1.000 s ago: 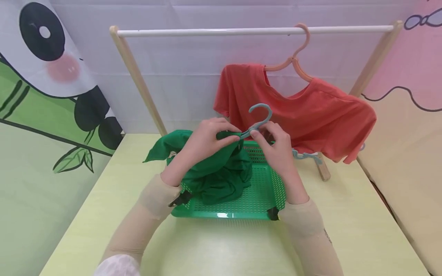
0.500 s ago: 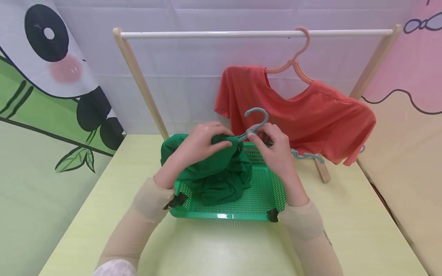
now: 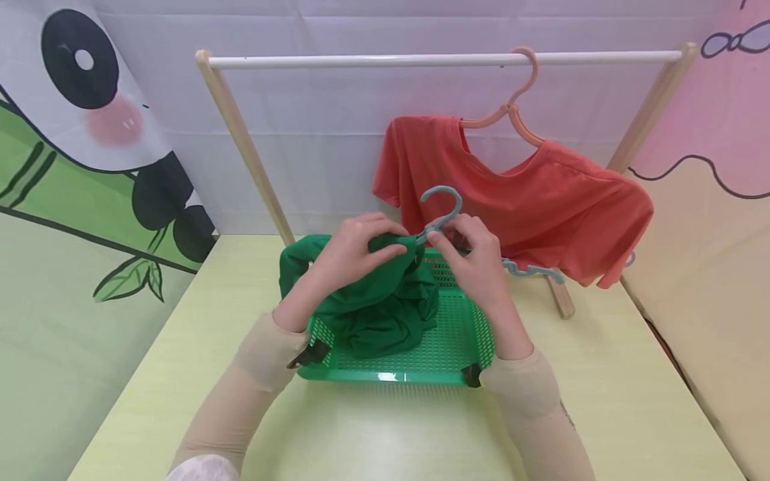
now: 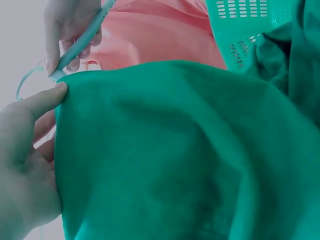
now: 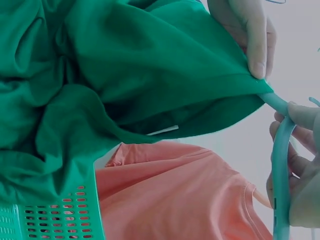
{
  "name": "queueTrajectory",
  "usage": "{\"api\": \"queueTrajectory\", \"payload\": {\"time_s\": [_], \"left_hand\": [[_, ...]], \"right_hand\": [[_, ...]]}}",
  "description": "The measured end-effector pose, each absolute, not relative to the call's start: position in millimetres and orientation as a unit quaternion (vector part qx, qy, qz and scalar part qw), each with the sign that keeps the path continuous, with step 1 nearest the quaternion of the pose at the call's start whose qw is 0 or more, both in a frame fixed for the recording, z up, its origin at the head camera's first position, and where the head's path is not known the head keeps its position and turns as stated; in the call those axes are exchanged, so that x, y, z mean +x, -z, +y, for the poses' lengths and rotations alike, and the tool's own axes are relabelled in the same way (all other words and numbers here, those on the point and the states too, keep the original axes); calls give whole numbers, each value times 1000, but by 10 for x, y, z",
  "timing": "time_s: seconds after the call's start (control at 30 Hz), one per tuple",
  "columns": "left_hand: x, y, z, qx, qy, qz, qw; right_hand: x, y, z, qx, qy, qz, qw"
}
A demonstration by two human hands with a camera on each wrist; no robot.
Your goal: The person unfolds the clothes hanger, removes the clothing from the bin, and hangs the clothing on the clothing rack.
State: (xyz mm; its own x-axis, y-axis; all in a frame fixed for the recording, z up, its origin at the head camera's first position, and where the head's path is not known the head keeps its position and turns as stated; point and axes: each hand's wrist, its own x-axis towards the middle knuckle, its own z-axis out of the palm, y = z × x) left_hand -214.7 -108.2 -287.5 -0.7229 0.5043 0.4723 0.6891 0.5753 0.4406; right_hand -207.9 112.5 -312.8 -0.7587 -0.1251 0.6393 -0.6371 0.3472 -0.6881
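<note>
A green shirt (image 3: 385, 334) lies bunched partly in the green basket, one side lifted by my left hand (image 3: 355, 252). My left thumb and fingers pinch its edge close to a light blue hanger (image 3: 434, 227). My right hand (image 3: 478, 264) holds that hanger just below its hook, between thumb and fingers. In the right wrist view, one hanger arm runs into the shirt's opening, while the other arm (image 5: 281, 175) hangs outside, pointing down. A small white label (image 5: 164, 130) shows inside the opening. The hanger's end within the shirt is hidden by the cloth.
Behind my hands stands a rack with a white bar (image 3: 361, 61) and wooden posts. A red shirt (image 3: 517, 200) hangs from it on an orange hanger (image 3: 529, 77). The green basket (image 3: 433, 379) sits on the table, and another blue hanger (image 3: 532, 270) shows under the red shirt.
The hanger and my right hand have shifted slightly left and down. My left hand has slid a little left along the shirt, and the shirt's left flap has been drawn in.
</note>
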Motion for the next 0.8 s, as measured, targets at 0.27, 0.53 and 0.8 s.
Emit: {"api": "queueTrajectory", "payload": {"time_s": [0.27, 0.53, 0.8], "left_hand": [[-2164, 2966, -1035, -338, 337, -861, 174], [-2169, 2979, -987, -337, 359, -845, 208], [-2108, 2918, -1056, -340, 310, -876, 145]], "right_hand": [[-2080, 3159, 1070, 249, -509, -784, 254], [-2087, 3181, 995, 249, -513, -778, 263], [-2097, 3214, 1021, 249, -512, -780, 260]]}}
